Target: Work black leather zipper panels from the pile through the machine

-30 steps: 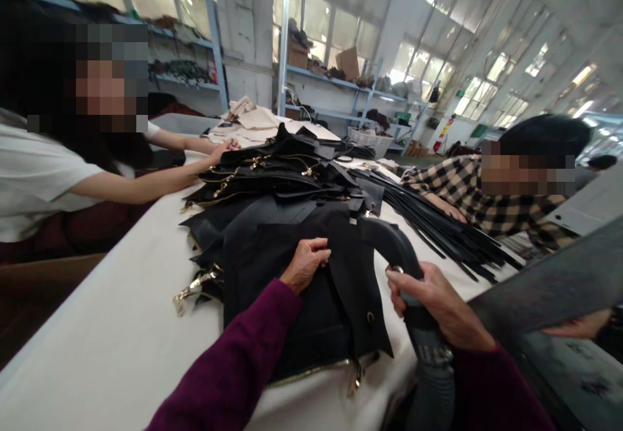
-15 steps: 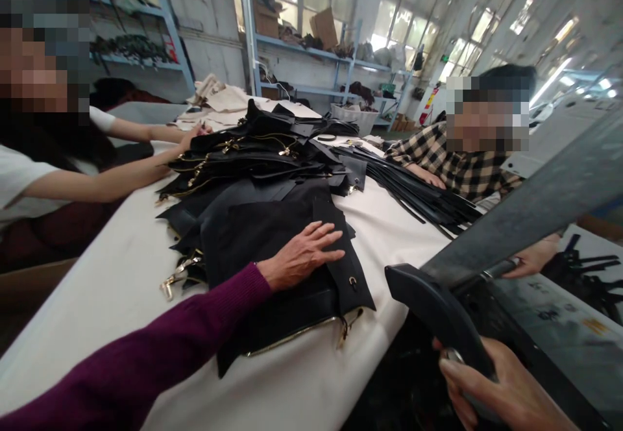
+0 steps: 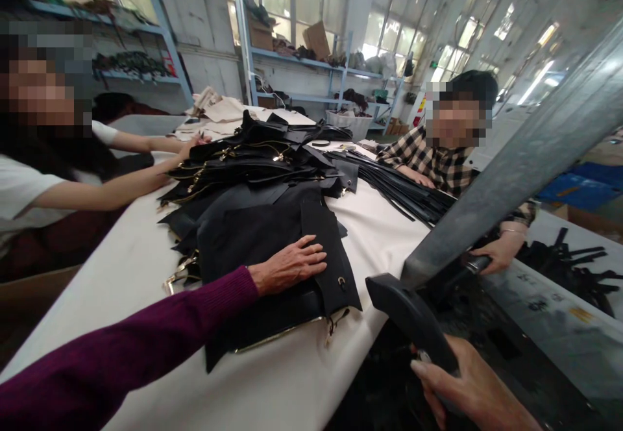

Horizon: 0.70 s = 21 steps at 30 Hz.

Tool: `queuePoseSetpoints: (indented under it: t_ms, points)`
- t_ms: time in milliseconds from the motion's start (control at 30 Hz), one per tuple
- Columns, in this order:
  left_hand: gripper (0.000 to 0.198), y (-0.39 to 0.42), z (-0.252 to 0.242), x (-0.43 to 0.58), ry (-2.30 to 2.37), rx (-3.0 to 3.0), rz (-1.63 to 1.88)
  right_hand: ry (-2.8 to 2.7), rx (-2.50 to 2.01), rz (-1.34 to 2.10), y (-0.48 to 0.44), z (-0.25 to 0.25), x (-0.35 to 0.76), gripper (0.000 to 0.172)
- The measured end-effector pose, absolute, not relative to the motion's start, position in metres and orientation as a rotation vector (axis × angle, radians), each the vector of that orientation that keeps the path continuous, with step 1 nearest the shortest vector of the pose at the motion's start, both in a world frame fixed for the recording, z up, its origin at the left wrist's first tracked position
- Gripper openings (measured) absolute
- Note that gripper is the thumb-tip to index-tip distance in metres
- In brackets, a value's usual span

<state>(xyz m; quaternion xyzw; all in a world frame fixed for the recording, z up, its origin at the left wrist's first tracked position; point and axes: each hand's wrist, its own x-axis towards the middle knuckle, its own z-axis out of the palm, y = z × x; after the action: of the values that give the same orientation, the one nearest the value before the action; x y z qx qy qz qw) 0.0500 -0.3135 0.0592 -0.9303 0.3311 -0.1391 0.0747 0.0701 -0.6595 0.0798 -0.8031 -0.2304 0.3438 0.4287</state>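
Note:
My left hand (image 3: 292,263) lies flat on the top black bag piece (image 3: 253,226), fingers stretched out across its edge strip. A gold zipper (image 3: 280,335) runs along the near edge of that piece, and a small gold ring (image 3: 341,282) sits on its strip. Gold clasps (image 3: 181,274) poke out at the left side of the stack. At the lower right my right hand (image 3: 467,376) is wrapped around a curved black handle (image 3: 411,311). What the handle belongs to is partly hidden; a grey metal bar (image 3: 491,165) slants upward beside it.
Farther back, more black zippered pieces (image 3: 243,165) are heaped on the white-covered table (image 3: 384,223), beside a bundle of black straps (image 3: 389,181). One person's arm (image 3: 102,191) reaches in from the left. Across the right side, another person's hand (image 3: 501,252) grips a dark bar end.
The view has shifted slightly, so the stack and my hands appear farther left. My left hand stays flat on the bag piece, and my right keeps its hold on the handle.

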Motion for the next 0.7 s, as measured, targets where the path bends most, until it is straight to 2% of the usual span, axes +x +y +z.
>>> queuePoseSetpoints:
  t_ms: [267,567,700]
  points:
    - [0.033,-0.308,0.063,0.021,0.917,-2.823,-0.52,-0.764,-1.938,0.932,-0.629,0.082,0.06,0.022]
    - [0.03,-0.308,0.081,-0.003,0.915,-2.773,-0.532,-0.684,-2.004,0.73,-0.618,0.089,0.083,0.032]
    - [0.024,-0.31,0.117,0.003,0.855,-2.776,-0.51,-0.632,-2.03,0.7,-0.637,0.107,0.084,0.035]
